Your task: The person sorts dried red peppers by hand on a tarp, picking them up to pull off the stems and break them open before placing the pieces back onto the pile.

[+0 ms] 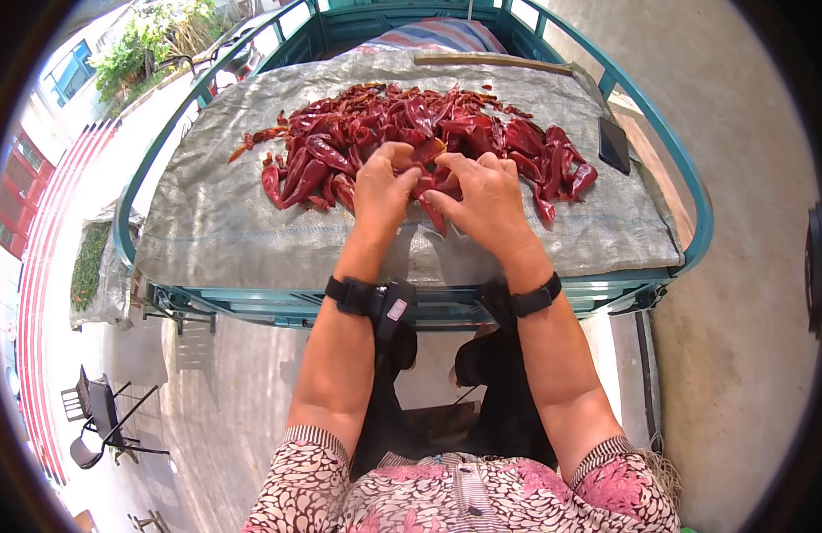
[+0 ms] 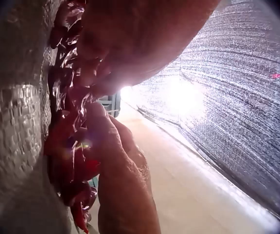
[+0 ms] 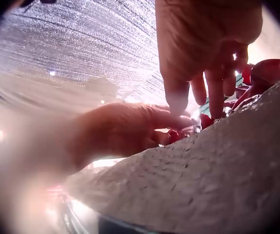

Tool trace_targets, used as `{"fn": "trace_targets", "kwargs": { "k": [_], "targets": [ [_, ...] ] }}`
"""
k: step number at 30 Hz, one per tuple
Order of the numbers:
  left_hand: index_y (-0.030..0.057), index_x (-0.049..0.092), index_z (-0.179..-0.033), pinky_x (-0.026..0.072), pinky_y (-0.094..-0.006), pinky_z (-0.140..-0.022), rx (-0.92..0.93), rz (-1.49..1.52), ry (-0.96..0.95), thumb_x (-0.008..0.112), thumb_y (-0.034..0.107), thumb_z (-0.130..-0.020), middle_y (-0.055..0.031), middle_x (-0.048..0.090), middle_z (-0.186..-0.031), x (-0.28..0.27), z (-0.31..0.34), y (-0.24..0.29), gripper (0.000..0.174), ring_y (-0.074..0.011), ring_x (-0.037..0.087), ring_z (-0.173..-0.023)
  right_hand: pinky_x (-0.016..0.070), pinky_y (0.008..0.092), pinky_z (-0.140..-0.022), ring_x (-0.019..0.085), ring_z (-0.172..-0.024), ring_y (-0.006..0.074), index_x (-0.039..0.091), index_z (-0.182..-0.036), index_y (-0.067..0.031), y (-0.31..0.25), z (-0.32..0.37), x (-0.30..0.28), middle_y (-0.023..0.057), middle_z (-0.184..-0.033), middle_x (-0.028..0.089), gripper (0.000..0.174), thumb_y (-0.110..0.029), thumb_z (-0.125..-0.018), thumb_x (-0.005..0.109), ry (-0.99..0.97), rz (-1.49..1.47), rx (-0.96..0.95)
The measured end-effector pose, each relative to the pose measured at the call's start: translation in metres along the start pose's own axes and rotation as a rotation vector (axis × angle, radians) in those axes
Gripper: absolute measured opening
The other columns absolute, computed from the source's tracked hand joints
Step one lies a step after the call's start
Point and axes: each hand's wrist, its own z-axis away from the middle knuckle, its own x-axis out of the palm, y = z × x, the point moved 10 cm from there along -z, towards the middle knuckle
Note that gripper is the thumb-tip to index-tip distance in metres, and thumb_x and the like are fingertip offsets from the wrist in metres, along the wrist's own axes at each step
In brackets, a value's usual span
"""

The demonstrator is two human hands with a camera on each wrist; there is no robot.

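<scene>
Dried red chili peppers [image 1: 326, 151] lie in a broad heap on a grey woven sheet [image 1: 242, 240]. At the heap's near edge, my left hand [image 1: 384, 191] bends its fingers and pinches a small red chili piece [image 3: 165, 138]; its fingertips are partly hidden. Close beside it, my right hand [image 1: 489, 202] reaches down into the peppers with thumb and fingers apart. In the right wrist view its fingers [image 3: 215, 95] are fairly straight and touch the peppers. The left wrist view shows the right thumb [image 2: 101, 119] right against glossy red peppers [image 2: 64, 131].
The sheet covers the bed of a teal cart, whose rail [image 1: 668, 133] curves round both sides. A dark phone [image 1: 613, 146] lies at the sheet's right edge. A wooden strip [image 1: 491, 61] runs along the back. A black folding chair [image 1: 104, 413] stands at lower left.
</scene>
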Motion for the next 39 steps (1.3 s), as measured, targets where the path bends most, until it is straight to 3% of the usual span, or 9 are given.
{"fn": "trace_targets", "kwargs": {
  "k": [9,16,23,27,28,29,32,36,39],
  "targets": [
    [0.0017,0.063,-0.118,0.0527,-0.0231,-0.062,-0.126,0.553,0.15,0.067,0.014,-0.096,-0.009,0.07,-0.099,-0.016,-0.008,0.014,0.025,-0.0111,0.065,-0.08,0.05,0.0406,-0.075,0.071,-0.081,0.0276,0.068,-0.111,-0.0128,0.027,-0.004,-0.01,0.0071,-0.084,0.075,0.031,-0.027,-0.085,0.076,0.143,-0.196,0.285],
    [0.0084,0.064,-0.12,0.0527,-0.0429,-0.087,0.031,-0.256,-0.016,0.075,0.024,-0.084,-0.015,0.068,-0.107,0.025,0.004,0.026,0.041,-0.033,0.068,-0.099,0.0547,0.0379,-0.081,0.07,-0.089,0.0255,0.068,-0.112,-0.0072,0.099,0.019,-0.052,0.0111,-0.098,0.073,0.025,-0.017,-0.089,0.071,0.488,-0.055,0.387],
    [0.0114,0.06,-0.13,0.0514,-0.046,-0.093,-0.116,-0.375,-0.151,0.079,0.031,-0.075,-0.0161,0.062,-0.119,0.048,0.006,0.025,0.061,-0.0347,0.064,-0.11,0.0544,0.0362,-0.076,0.07,-0.081,0.0242,0.071,-0.106,-0.0074,0.06,0.014,-0.031,0.0109,-0.097,0.072,0.015,-0.013,-0.093,0.065,0.277,-0.337,0.344],
    [0.0041,0.069,-0.114,0.057,-0.0379,-0.079,0.03,-0.21,0.075,0.073,0.013,-0.078,-0.0158,0.07,-0.107,0.042,-0.008,0.023,0.038,-0.0263,0.071,-0.09,0.0546,0.0368,-0.075,0.071,-0.086,0.0255,0.069,-0.11,-0.0098,0.063,0.021,-0.013,0.0103,-0.1,0.072,0.022,-0.021,-0.092,0.068,0.207,-0.397,0.38],
    [0.0014,0.07,-0.107,0.0561,-0.0294,-0.063,-0.054,0.036,0.077,0.068,0.006,-0.08,-0.0116,0.072,-0.097,0.034,-0.012,0.019,0.027,-0.0152,0.068,-0.071,0.0547,0.0374,-0.076,0.071,-0.087,0.026,0.067,-0.113,-0.0108,0.051,0.016,-0.014,0.01,-0.099,0.072,0.025,-0.022,-0.091,0.069,0.173,-0.356,0.327],
    [0.0001,0.07,-0.106,0.0575,-0.0339,-0.07,-0.102,0.15,0.039,0.067,0.007,-0.08,-0.0166,0.073,-0.094,0.032,-0.012,0.019,0.027,-0.0233,0.072,-0.076,0.0549,0.038,-0.077,0.071,-0.088,0.0265,0.066,-0.116,-0.0118,0.042,0.014,-0.014,0.0097,-0.097,0.072,0.028,-0.024,-0.091,0.07,0.143,-0.318,0.284],
    [0.0012,0.069,-0.108,0.0534,-0.0248,-0.057,-0.141,0.409,0.026,0.07,0.008,-0.086,-0.0071,0.071,-0.089,0.02,-0.01,0.028,0.023,-0.0091,0.066,-0.07,0.0545,0.0401,-0.076,0.07,-0.089,0.0278,0.065,-0.119,-0.0132,0.042,0.014,-0.013,0.0084,-0.093,0.073,0.033,-0.022,-0.088,0.072,0.127,-0.277,0.243],
    [0.0027,0.065,-0.116,0.0505,-0.0202,-0.055,-0.172,0.797,-0.079,0.065,0.009,-0.096,-0.0052,0.067,-0.096,0.032,-0.01,0.03,0.021,-0.007,0.063,-0.068,0.052,0.039,-0.079,0.068,-0.09,0.0268,0.068,-0.112,-0.0137,0.051,0.018,-0.034,0.0057,-0.093,0.072,0.026,-0.017,-0.087,0.073,0.285,-0.251,0.232],
    [0.0021,0.065,-0.117,0.0507,-0.0198,-0.055,-0.145,0.721,-0.053,0.063,0.01,-0.097,-0.0059,0.066,-0.103,0.03,-0.007,0.043,0.022,-0.0061,0.063,-0.068,0.0479,0.0398,-0.087,0.065,-0.088,0.0251,0.069,-0.11,-0.0141,0.072,0.022,-0.051,0.0039,-0.091,0.072,0.023,-0.017,-0.087,0.072,0.428,-0.217,0.305]
  ]
}}
